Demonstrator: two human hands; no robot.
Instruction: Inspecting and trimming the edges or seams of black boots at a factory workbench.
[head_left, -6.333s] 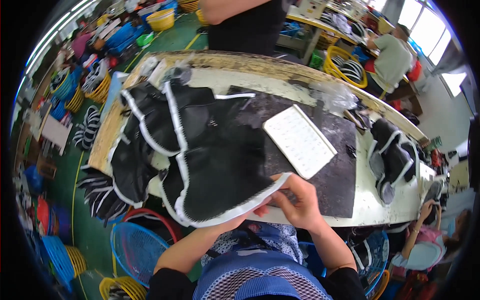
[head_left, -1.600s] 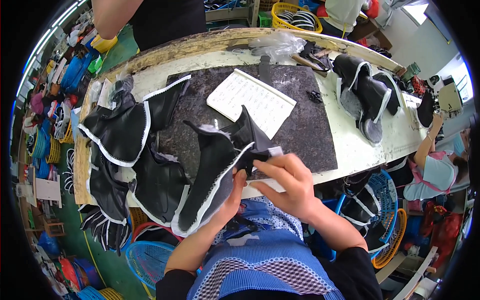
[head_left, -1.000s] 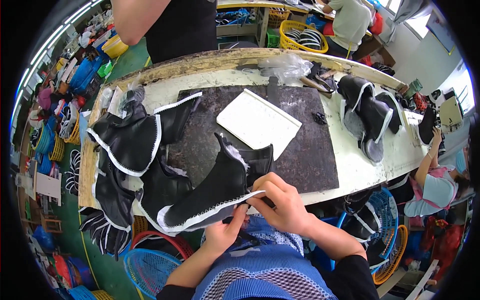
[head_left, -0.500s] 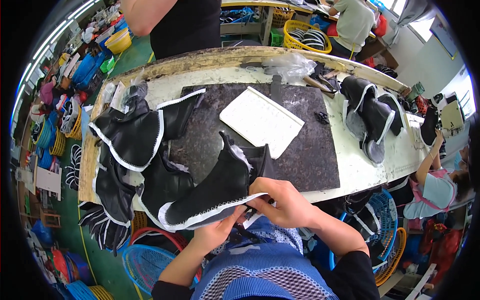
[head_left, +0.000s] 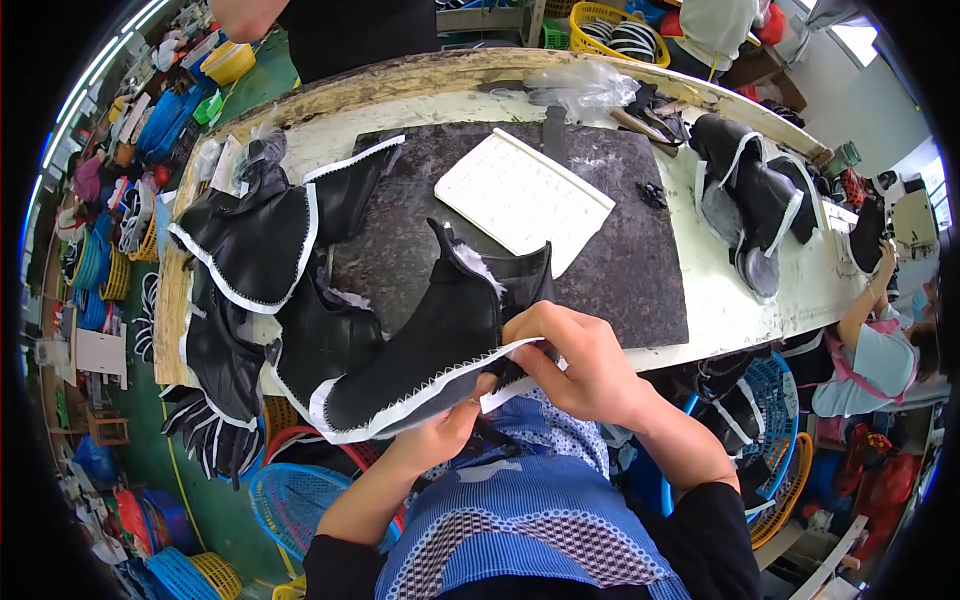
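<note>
Black boot upper [head_left: 430,350], right hand [head_left: 582,362] pinching it, left hand [head_left: 442,434] seemingly clamped on its underside

One head-worn fisheye looks steeply down over the workbench [head_left: 722,318].

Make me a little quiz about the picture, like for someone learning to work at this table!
1. What colour is the stitched trim on the held boot upper? a) red b) white c) green
2. True or false: the white notepad lies on the dark slab.
3. Which of the person's hands is farther from the held upper's rounded toe?

Key: 1. b, white. 2. True. 3. The right hand; the left hand is closer.
</note>
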